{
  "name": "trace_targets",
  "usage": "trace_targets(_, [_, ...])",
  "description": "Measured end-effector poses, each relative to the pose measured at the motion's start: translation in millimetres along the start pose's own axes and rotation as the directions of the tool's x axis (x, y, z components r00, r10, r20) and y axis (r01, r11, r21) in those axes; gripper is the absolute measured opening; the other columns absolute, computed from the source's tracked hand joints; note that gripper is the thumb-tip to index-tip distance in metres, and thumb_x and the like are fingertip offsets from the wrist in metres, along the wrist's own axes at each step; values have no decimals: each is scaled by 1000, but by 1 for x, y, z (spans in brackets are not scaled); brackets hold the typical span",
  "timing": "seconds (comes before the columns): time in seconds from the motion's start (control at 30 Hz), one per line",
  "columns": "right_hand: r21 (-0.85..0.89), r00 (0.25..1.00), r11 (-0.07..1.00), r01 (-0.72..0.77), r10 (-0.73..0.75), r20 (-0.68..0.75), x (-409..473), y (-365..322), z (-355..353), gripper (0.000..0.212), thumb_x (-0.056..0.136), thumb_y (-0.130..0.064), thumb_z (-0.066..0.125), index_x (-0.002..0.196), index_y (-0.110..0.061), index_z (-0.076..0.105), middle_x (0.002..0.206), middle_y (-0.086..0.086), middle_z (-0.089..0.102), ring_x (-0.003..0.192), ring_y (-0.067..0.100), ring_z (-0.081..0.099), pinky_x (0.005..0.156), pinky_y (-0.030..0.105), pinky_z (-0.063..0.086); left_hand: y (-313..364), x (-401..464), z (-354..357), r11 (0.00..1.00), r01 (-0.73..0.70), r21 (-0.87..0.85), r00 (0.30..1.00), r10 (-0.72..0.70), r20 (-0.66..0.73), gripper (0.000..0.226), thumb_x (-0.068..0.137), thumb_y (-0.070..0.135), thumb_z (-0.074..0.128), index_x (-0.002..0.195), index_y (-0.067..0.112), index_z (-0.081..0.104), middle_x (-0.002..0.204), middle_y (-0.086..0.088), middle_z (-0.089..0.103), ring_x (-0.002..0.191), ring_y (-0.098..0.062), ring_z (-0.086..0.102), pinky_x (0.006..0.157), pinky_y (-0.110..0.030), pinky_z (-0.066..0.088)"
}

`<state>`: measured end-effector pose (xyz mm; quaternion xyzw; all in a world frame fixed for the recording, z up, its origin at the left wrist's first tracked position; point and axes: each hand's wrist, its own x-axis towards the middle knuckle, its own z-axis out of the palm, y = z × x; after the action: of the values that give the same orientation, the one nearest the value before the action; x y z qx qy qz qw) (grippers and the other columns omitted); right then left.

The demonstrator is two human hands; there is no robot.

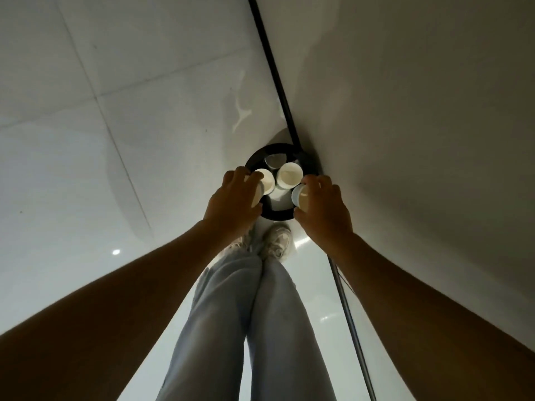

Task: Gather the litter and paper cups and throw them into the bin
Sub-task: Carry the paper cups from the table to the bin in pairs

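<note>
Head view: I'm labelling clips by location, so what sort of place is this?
Probably an indoor room or corridor: glossy tiled floor, plain wall with a dark skirting strip, and a round black bin against it.

No writing, label, brand, number or sign can be read anywhere in the view. The paper cups (289, 175) show plain white walls and pale insides, the black bin (277, 216) bears no mark, and the shoe (276, 240) has no legible logo at this size.
</note>
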<state>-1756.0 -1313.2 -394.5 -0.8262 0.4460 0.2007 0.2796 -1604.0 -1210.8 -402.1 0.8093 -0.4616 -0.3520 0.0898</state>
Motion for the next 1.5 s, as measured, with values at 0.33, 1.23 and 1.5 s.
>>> trace_targets(0.33, [37,999,998,-46,46,-14,110,31,68,62,83,-26,74,135,-16,43,138,10,44,125,28,46,93,37,51,-39,85,78,999,-11,30,998,9,69,57,84,23,68,134,18,42,138,-9,40,125,-28,39,88,-36,49])
trace_targets(1.23, [-128,973,984,124,-95,212,107,24,89,85,86,-30,69,152,-21,17,160,7,12,146,32,11,117,44,27,-49,77,92,980,-49,193,991,24,130,69,91,41,58,148,18,27,158,-11,14,147,-30,9,119,-39,6])
trace_targets(1.5, [-85,965,987,139,-116,235,1,-55,-12,72,94,-26,58,152,-18,17,156,10,21,141,30,26,109,39,40,-20,-36,-37,978,115,175,987,-133,90,56,97,34,46,147,16,29,156,-12,22,145,-28,15,119,-39,11])
